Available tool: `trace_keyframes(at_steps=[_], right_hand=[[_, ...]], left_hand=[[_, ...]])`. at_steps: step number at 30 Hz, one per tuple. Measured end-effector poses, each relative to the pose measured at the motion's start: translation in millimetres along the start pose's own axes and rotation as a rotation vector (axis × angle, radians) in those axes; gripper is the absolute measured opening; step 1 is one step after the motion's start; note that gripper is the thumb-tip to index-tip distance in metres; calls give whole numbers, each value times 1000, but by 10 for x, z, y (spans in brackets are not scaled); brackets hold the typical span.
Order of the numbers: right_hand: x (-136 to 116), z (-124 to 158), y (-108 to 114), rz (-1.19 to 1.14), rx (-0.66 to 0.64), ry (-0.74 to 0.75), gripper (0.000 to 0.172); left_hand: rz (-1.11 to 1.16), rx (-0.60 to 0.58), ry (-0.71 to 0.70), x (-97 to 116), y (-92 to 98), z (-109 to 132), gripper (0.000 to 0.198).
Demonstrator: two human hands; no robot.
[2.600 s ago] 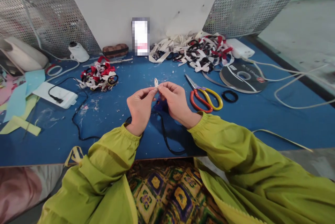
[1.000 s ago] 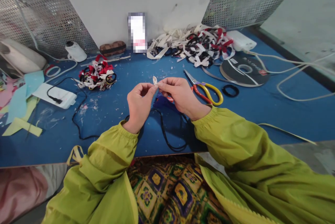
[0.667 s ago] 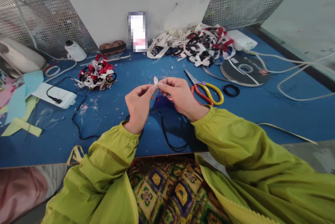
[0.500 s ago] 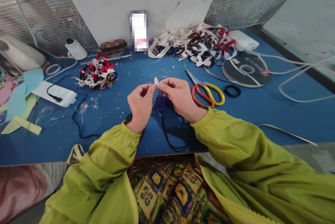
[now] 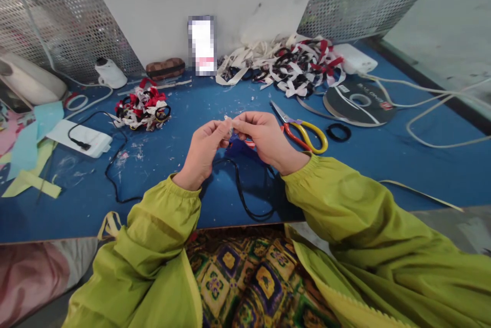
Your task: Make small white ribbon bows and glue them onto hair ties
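My left hand (image 5: 206, 148) and my right hand (image 5: 264, 138) meet above the blue table, thumbs and fingertips pinched together. Between them is a small whitish piece (image 5: 226, 117), mostly covered by the fingers; its kind does not show. Beneath the hands lies a dark blue object (image 5: 241, 150), partly hidden by my right hand. To the right of that hand rest scissors (image 5: 307, 133) with one red and one yellow handle. A black hair tie (image 5: 338, 132) lies just beyond them.
Heaps of bows and hair ties in white, black and red (image 5: 142, 107) stand at the left and at the back (image 5: 295, 64). A ribbon reel (image 5: 356, 103), a phone (image 5: 203, 45), a white power bank (image 5: 80, 137) and a black cable (image 5: 240, 184) share the table.
The left hand has turned and its fingers have curled in closer to the right hand. Less of the whitish piece shows above the fingertips.
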State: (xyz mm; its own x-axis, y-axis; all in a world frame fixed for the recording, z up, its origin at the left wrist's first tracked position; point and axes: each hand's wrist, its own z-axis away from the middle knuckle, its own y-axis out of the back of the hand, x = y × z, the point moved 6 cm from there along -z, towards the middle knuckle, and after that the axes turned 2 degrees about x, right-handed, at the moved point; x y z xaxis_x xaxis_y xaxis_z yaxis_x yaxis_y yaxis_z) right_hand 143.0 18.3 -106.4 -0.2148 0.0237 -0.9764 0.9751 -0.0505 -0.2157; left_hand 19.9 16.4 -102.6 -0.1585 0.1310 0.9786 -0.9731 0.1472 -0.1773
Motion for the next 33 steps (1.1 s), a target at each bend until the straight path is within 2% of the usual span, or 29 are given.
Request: trace_keyframes(at_steps=[3,6,8,10,12,14,18,21,25,29,33], right_hand=[[3,11,-7,-8,-9,-23,18],[20,9,-9,-53,-31,-66,19],[22,2,-11,-68,-53,-77,21],[10,-7,-2,-55,-51,-57,21],[-8,-16,14,-35,-32,-22,22],[-14,-20,21,-29,-18,-8,23],[-8,-12,24,-49,11,-22,25],[-8,5,11,-60,7,-36,22],[-58,27,13,-10,29,38,17],[-122,58,38,139,105,165,14],[-128,87,36,206,136,186,12]], left_hand=[[-160,62,-187,63,23,15,21],[-277,85,-305,113,29,19,16],[-267,26,-297,108,5,6,17],[-170,-55,-211,63,-24,-14,22],[-71,-87,-151,30,-37,-23,27],[-71,-65,-190,45,-33,-21,27],[-250,10,-379,126,-32,22,24],[-372,100,-478,172,-7,66,15],[-533,176,-571,210,10,123,7],[-685,211,-628,216,10,158,4],[-751,197,-693,243,-13,182,8]])
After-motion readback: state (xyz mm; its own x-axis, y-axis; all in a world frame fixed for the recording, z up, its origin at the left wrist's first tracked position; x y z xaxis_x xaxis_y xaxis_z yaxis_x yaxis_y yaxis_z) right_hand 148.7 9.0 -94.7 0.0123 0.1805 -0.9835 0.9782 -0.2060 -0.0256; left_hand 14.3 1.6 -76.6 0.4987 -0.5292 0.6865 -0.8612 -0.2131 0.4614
